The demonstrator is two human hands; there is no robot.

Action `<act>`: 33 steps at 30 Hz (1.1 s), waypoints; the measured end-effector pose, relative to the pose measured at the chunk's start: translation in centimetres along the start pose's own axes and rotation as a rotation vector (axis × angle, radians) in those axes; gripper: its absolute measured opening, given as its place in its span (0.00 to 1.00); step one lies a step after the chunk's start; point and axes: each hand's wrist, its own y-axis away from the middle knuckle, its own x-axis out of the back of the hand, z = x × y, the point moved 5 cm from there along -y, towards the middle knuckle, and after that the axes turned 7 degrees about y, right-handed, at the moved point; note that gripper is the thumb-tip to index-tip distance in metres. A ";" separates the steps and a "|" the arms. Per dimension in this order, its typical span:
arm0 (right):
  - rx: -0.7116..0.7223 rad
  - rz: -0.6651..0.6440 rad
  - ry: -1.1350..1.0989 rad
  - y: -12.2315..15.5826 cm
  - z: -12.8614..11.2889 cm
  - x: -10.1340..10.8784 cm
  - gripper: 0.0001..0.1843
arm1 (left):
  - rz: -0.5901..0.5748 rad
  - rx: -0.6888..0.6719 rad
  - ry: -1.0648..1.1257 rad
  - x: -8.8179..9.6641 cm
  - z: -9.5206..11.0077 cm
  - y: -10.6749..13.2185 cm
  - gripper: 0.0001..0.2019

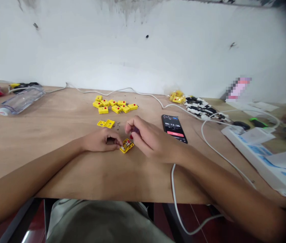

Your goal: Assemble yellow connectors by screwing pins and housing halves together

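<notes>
- While my forearms reach in over the wooden table (102, 175), the open yellow plastic housing (124, 151) sits between my two hands, flat on the tabletop, its small metal and red parts showing.
- My left hand (101, 139) has thumb and forefinger pinched on the housing's left corner.
- My right hand (151, 139) is curled around a small tool with a dark and red handle (135, 129), probably a screwdriver; its tip is too small to make out over the housing.
- I judge the housing very light, stiff and somewhat slick, so it would skid or turn under a push; the thin inner parts look easier to bend or spill than the shell.
- The outer walls near a corner seem the best hold, fingertips low and off the innards.
- Just beyond lie a loose yellow cover (109, 124) and scattered small screws (118, 125); farther back, a cluster of yellow units with red buttons (116, 109).
</notes>
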 end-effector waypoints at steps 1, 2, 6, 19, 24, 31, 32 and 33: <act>-0.012 0.027 -0.021 0.1 0.4 -0.3 0.06 | 0.005 0.006 0.009 0.0 0.0 0.0 0.06; -0.013 0.071 -0.042 0.1 0.7 -0.6 0.05 | 0.010 0.010 0.018 0.1 0.0 0.0 0.06; 0.085 0.374 -0.083 0.6 1.3 -1.4 0.08 | 0.022 0.012 0.021 0.1 -0.1 0.1 0.07; 0.102 0.569 -0.208 0.6 2.0 -1.7 0.19 | 0.024 -0.002 0.026 0.0 -0.5 0.1 0.06; 0.214 0.544 -0.144 0.8 0.9 -1.5 0.21 | 0.034 0.008 -0.006 -0.1 -0.6 0.2 0.06; 0.175 0.630 -0.156 1.1 0.6 -0.9 0.14 | 0.034 -0.012 0.002 -0.1 -0.6 0.1 0.06; 0.149 0.692 -0.127 1.2 0.7 -0.8 0.11 | 0.031 -0.006 -0.002 -0.1 -0.5 0.1 0.06; 0.126 0.738 -0.098 1.4 0.9 -0.9 0.10 | 0.031 -0.001 -0.004 -0.1 -0.5 0.1 0.07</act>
